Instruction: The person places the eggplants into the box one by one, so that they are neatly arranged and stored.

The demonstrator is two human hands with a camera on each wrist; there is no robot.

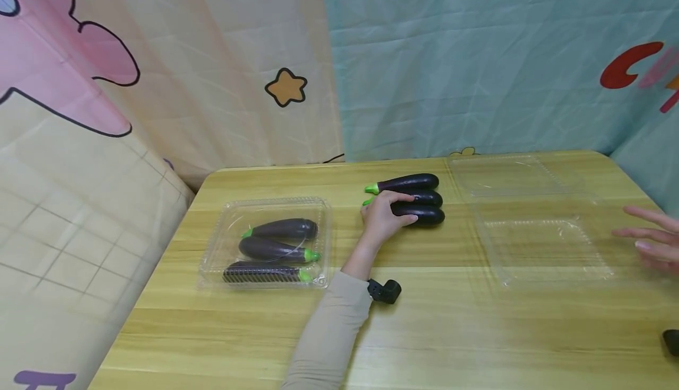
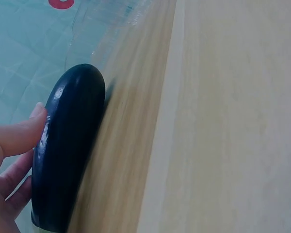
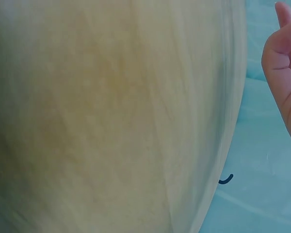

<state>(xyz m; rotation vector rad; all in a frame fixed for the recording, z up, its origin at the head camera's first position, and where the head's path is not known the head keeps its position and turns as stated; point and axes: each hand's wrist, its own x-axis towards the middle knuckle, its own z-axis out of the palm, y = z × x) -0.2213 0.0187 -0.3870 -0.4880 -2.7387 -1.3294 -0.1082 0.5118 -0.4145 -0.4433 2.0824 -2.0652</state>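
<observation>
Three dark purple eggplants lie side by side at the table's back middle. My left hand [image 1: 383, 216] grips the nearest eggplant [image 1: 428, 217], its thumb on the near side and fingers on the far side. In the left wrist view this eggplant [image 2: 70, 141] stands close over the wood with the thumb pressed to its skin. The middle eggplant [image 1: 431, 198] is partly hidden by the hand; the far eggplant [image 1: 408, 181] shows its green stem. My right hand [image 1: 658, 240] hovers at the right edge, fingers spread and holding nothing, beside an open clear plastic container [image 1: 490, 248].
On the left sits a lidded clear plastic container [image 1: 212, 260] with three eggplants inside. The open container's raised lid [image 1: 461, 177] lies toward the back. A printed curtain [image 1: 414, 72] hangs along the wooden table's [image 1: 435, 331] far edge.
</observation>
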